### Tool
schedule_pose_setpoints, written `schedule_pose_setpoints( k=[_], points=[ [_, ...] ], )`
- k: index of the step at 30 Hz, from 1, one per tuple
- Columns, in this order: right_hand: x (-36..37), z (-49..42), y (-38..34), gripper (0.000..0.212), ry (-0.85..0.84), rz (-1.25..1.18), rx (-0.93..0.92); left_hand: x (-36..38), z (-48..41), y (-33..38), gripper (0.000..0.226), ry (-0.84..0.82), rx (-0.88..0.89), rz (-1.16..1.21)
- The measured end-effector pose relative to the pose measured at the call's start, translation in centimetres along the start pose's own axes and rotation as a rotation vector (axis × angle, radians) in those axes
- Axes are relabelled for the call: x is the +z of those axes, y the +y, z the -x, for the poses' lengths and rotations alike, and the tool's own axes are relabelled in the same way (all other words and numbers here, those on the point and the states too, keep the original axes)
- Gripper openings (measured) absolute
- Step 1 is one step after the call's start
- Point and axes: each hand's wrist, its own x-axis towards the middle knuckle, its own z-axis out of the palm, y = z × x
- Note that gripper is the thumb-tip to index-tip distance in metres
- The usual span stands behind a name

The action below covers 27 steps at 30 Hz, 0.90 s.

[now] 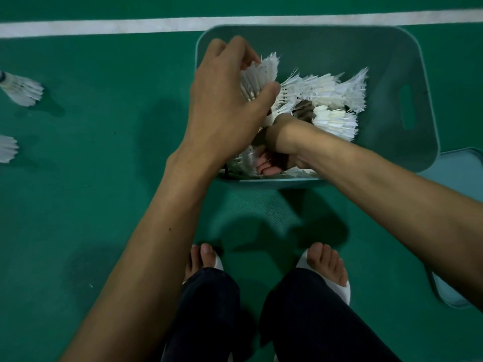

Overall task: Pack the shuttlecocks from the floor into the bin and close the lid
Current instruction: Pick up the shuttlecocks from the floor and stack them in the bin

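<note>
Spanning green court floor [91, 205] (matte), white line [104, 27], bin [392, 48]

The bin [386, 61] is smooth, matt teal plastic; the lid [456, 163] beside it appears to be the same plastic. The shuttlecocks [326, 92] have white feather skirts with frayed, ragged tips. The court floor [91, 178] is matt green with a fine pebbled texture. The slides [339, 288] look smooth white.
</note>
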Motion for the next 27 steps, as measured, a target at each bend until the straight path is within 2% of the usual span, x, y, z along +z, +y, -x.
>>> schedule_pose_setpoints(
  k=[4, 6, 10, 12, 14, 17, 20, 23, 27],
  points=[
    [-3.6, 3.1, 0.4, 0.021, 0.116, 0.035, -0.100, -0.3, 0.1, 0.2, 0.034, 0.011, 0.006, 0.010],
    [-6.7, 5.3, 0.6, 0.021, 0.237, 0.054, -0.132, -0.3, 0.1, 0.2, 0.033, 0.016, 0.003, 0.014],
    [-13.6, 6.0, 1.1, 0.015, 0.791, 0.147, -0.212, 0.0, 0.1, 0.7, 0.032, 0.006, -0.002, 0.024],
    [-15.0, 4.7, 1.3, 0.026, 0.921, 0.175, -0.185, 0.3, 0.2, 1.0, 0.031, -0.003, -0.006, 0.036],
    [-14.8, 2.8, 1.2, 0.025, 0.888, 0.162, -0.194, 0.7, 0.3, 1.2, 0.032, -0.015, -0.005, 0.044],
    [-13.2, 0.5, 0.4, 0.011, 0.868, 0.152, -0.204, 1.0, 0.6, 1.3, 0.032, -0.035, 0.003, 0.028],
    [-12.7, -1.6, 0.2, 0.004, 0.872, 0.021, -0.175, 0.9, 0.7, 1.1, 0.032, -0.055, -0.006, 0.014],
    [-13.4, -2.8, 0.7, 0.016, 0.867, -0.127, -0.111, 0.9, 0.7, 0.8, 0.032, -0.052, -0.017, 0.008],
    [-13.6, -3.0, 0.7, 0.026, 0.751, -0.355, -0.067, 1.3, 0.9, 1.0, 0.032, -0.083, -0.012, 0.001]
  ],
)
